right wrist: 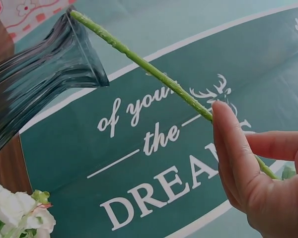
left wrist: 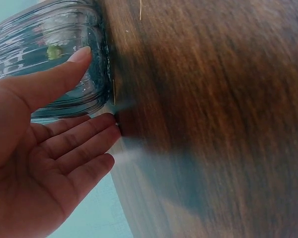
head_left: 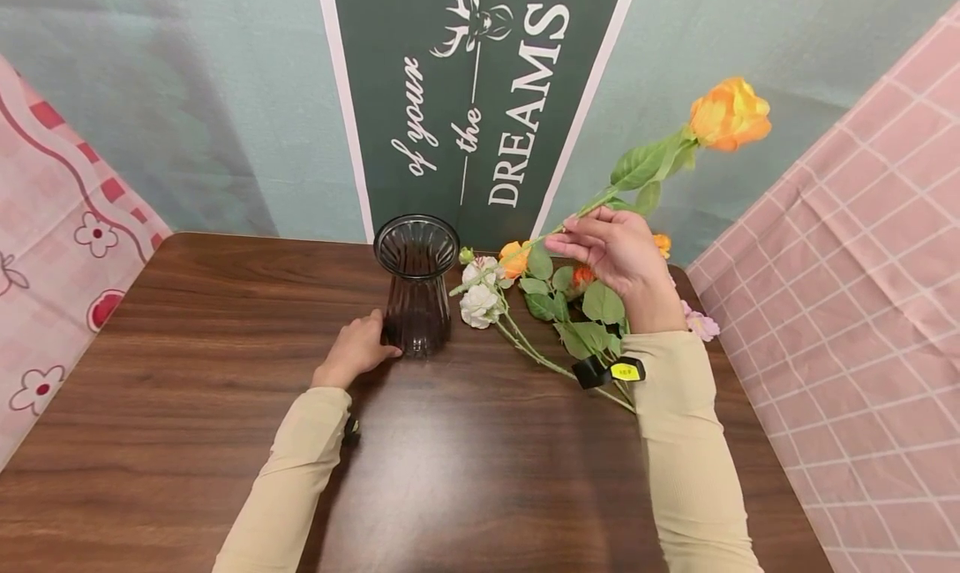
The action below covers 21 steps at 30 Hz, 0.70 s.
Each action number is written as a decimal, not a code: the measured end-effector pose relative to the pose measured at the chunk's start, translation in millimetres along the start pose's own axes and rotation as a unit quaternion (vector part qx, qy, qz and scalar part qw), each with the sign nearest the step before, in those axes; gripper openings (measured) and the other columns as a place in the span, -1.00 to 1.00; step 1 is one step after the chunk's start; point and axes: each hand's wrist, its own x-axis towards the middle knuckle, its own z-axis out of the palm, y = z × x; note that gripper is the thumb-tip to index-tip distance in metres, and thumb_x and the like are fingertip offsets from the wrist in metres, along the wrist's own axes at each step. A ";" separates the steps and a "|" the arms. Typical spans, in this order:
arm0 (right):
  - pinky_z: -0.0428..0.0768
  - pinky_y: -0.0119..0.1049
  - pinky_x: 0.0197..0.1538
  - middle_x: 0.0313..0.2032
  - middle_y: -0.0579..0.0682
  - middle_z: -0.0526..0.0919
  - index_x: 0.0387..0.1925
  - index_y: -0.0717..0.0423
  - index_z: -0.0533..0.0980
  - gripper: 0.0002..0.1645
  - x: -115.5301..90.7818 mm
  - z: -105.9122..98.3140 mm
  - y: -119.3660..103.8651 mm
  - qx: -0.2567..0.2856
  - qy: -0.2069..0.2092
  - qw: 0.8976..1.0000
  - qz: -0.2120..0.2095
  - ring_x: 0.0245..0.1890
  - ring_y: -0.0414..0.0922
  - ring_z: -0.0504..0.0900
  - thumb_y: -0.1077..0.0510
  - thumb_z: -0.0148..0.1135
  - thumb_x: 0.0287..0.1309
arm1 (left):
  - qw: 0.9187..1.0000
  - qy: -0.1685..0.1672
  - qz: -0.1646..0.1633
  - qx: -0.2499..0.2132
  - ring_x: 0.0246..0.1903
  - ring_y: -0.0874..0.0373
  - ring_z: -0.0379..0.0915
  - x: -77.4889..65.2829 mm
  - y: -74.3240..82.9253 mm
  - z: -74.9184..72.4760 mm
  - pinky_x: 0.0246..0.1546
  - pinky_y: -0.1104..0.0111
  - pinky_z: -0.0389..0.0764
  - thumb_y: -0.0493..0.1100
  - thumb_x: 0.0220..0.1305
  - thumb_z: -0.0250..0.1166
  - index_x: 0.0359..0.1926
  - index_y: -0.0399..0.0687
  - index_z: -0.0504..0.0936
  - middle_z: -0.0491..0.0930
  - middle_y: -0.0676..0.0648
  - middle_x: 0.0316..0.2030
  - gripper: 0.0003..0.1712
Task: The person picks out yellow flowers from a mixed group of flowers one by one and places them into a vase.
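A dark, see-through ribbed glass vase (head_left: 417, 314) stands upright on the table. At the left of its base is my left hand (head_left: 356, 350); in the left wrist view its fingers are fairly straight, and the thumb (left wrist: 64, 77) lies across the view of the glass. Whether it touches the glass I cannot tell. My right hand (head_left: 618, 252) pinches the green stem (right wrist: 149, 67) of an orange rose (head_left: 730, 114) between thumb and fingers. The bloom points up and right, and the stem slants down left toward the vase. Its bare end is outside the vase, right of the rim.
More artificial flowers lie on the wooden table (head_left: 450, 473) below my right hand: white blooms (head_left: 481, 294), an orange bloom (head_left: 514, 258) and pink petals (head_left: 701, 321) among green leaves (head_left: 602, 304). A printed cloth (head_left: 480, 156) hangs behind; a pink checked cloth (head_left: 847, 289) borders the right side.
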 end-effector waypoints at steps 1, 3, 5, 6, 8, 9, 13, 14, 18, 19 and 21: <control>0.58 -0.13 -0.21 -0.51 0.28 0.49 -0.57 0.42 0.36 -0.79 1.1 2.4 -1.1 0.002 0.001 1.000 -0.002 -0.45 0.12 0.65 0.56 -0.09 0.14 | 1.000 0.000 0.000 0.001 -0.09 -0.35 0.39 0.0 -0.2 0.1 -0.09 -0.05 0.39 -0.05 0.08 0.34 0.07 -0.54 0.27 0.45 -0.48 -0.09 -0.26; 0.58 -0.13 -0.21 -0.51 0.27 0.49 -0.54 0.44 0.38 -0.80 3.0 7.3 -3.0 0.002 0.005 1.000 -0.008 -0.46 0.11 0.65 0.55 -0.09 0.14 | 1.000 0.001 0.002 0.001 -0.10 -0.34 0.40 0.1 -0.5 0.2 -0.10 -0.05 0.39 -0.05 0.08 0.34 0.05 -0.54 0.29 0.46 -0.48 -0.11 -0.28; 0.58 -0.12 -0.20 -0.51 0.27 0.50 -0.52 0.45 0.40 -0.82 4.8 12.6 -4.4 0.000 0.009 1.000 -0.018 -0.47 0.10 0.64 0.55 -0.08 0.13 | 1.000 0.003 0.003 0.000 -0.11 -0.34 0.41 -0.1 -0.4 -0.2 -0.10 -0.05 0.40 -0.05 0.07 0.35 0.02 -0.53 0.30 0.47 -0.47 -0.12 -0.29; 0.58 -0.11 -0.19 -0.51 0.27 0.50 -0.52 0.46 0.41 -0.83 5.6 15.4 -5.0 -0.001 0.012 1.000 -0.024 -0.47 0.10 0.64 0.56 -0.07 0.13 | 1.000 0.003 0.003 0.000 -0.11 -0.34 0.41 -0.2 -0.3 -0.5 -0.10 -0.05 0.40 -0.05 0.08 0.35 0.02 -0.53 0.30 0.47 -0.47 -0.12 -0.30; 0.57 -0.09 -0.19 -0.51 0.28 0.49 -0.52 0.47 0.42 -0.84 7.2 21.1 -5.7 -0.001 0.017 0.999 -0.034 -0.46 0.12 0.65 0.56 -0.05 0.12 | 1.000 0.003 0.003 0.000 -0.11 -0.33 0.41 -0.5 -0.1 -1.1 -0.10 -0.05 0.39 -0.05 0.07 0.35 0.02 -0.53 0.30 0.47 -0.47 -0.12 -0.30; 0.57 -0.08 -0.19 -0.50 0.28 0.50 -0.53 0.47 0.42 -0.84 8.1 23.8 -5.8 -0.002 0.018 0.999 -0.038 -0.46 0.12 0.65 0.57 -0.05 0.11 | 1.000 0.004 0.003 -0.001 -0.11 -0.33 0.41 -0.7 0.1 -1.4 -0.09 -0.05 0.39 -0.05 0.07 0.35 0.02 -0.53 0.30 0.47 -0.47 -0.12 -0.29; 0.58 -0.10 -0.21 -0.51 0.28 0.51 -0.55 0.47 0.40 -0.83 11.1 33.6 -3.4 -0.018 0.021 0.998 -0.050 -0.47 0.12 0.66 0.57 -0.03 0.11 | 1.000 0.000 0.004 0.000 -0.09 -0.34 0.39 -0.7 -0.3 -1.5 -0.08 -0.05 0.38 -0.05 0.08 0.34 0.06 -0.55 0.28 0.45 -0.48 -0.09 -0.26; 0.58 -0.10 -0.21 -0.51 0.28 0.52 -0.57 0.46 0.38 -0.82 12.0 35.4 -2.1 -0.022 0.022 0.998 -0.049 -0.47 0.12 0.66 0.57 -0.03 0.11 | 1.000 -0.001 0.004 0.000 -0.09 -0.34 0.39 -0.6 -0.5 -1.4 -0.08 -0.05 0.38 -0.05 0.08 0.34 0.06 -0.55 0.27 0.45 -0.49 -0.09 -0.26; 0.58 -0.14 -0.22 -0.53 0.27 0.55 -0.57 0.43 0.34 -0.81 15.5 42.0 4.8 -0.054 0.024 0.997 -0.048 -0.48 0.09 0.67 0.57 -0.05 0.13 | 1.000 -0.003 0.004 -0.002 -0.06 -0.35 0.37 -1.0 -0.6 -1.6 -0.05 -0.06 0.36 -0.05 0.09 0.34 0.09 -0.56 0.25 0.44 -0.49 -0.06 -0.24; 0.58 -0.15 -0.22 -0.53 0.27 0.54 -0.56 0.42 0.32 -0.82 16.3 43.4 6.7 -0.063 0.025 0.997 -0.046 -0.48 0.08 0.67 0.56 -0.06 0.13 | 1.000 -0.002 0.004 -0.002 -0.06 -0.34 0.37 -1.1 -0.5 -1.8 -0.05 -0.06 0.36 -0.05 0.09 0.34 0.09 -0.56 0.26 0.44 -0.49 -0.06 -0.24; 0.58 -0.16 -0.21 -0.53 0.26 0.54 -0.51 0.42 0.32 -0.85 17.8 46.1 10.5 -0.083 0.022 0.995 -0.045 -0.49 0.06 0.67 0.55 -0.06 0.14 | 1.000 -0.001 0.005 -0.004 -0.07 -0.34 0.38 -1.3 -0.2 -1.9 -0.05 -0.06 0.36 -0.05 0.08 0.34 0.09 -0.55 0.26 0.44 -0.48 -0.07 -0.24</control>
